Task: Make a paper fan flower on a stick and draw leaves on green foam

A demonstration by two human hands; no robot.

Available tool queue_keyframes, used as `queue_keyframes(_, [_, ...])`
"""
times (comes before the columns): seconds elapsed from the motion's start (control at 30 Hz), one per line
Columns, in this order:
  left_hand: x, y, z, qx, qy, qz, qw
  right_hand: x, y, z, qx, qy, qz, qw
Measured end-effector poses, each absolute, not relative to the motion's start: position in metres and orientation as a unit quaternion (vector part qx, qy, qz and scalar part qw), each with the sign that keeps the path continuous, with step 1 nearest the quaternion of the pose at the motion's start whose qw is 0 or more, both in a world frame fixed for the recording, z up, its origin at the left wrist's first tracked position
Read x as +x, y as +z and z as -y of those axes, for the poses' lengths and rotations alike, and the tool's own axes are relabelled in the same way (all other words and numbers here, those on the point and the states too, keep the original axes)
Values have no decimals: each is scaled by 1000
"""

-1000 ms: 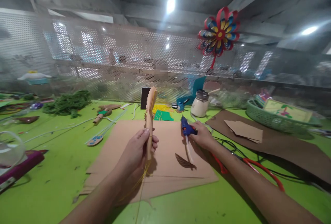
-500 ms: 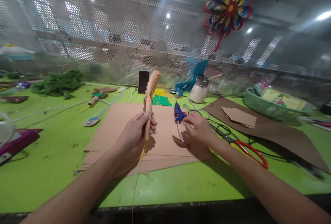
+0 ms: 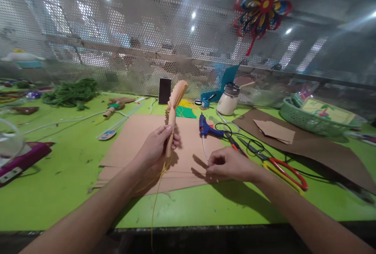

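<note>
My left hand (image 3: 160,140) is wrapped round the rolled stem of a pleated brown paper piece (image 3: 176,99), held upright over the paper sheets with its fanned end at the top. Yellow thread (image 3: 161,175) hangs from the stem's lower end and runs past the table edge. Low over the right side of the brown paper sheets (image 3: 138,128), my right hand (image 3: 227,164) pinches the end of a narrow brown paper strip (image 3: 200,161). Just beyond that hand lies a blue glue gun (image 3: 205,126) with a white glue stick in its back.
Red-and-yellow-handled scissors (image 3: 289,173) and black cord lie to the right by a dark brown sheet (image 3: 323,150). A white jar (image 3: 227,101), phone-like dark slab (image 3: 165,91) and green basket (image 3: 311,119) stand behind. At left are a purple power strip (image 3: 25,162) and green yarn (image 3: 70,92).
My right hand has moved from beside the glue gun down towards me and has taken hold of the brown paper strip, lifting one end. My left hand still holds the pleated paper piece.
</note>
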State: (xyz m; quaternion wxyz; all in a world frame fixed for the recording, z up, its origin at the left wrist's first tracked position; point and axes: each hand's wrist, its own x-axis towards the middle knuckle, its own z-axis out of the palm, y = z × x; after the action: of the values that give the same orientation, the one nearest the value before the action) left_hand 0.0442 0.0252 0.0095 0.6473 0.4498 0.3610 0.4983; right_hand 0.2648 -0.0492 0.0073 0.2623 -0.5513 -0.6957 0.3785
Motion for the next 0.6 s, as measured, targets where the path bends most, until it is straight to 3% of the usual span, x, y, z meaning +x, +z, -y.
queue_keyframes(0.23, [52,2,-8,486,470,-358,644,246,21,36,-444,473,603,464])
queue_keyframes(0.6, [59,-6,8,523,417,-340,661,226,11,16,-414,335,578,619])
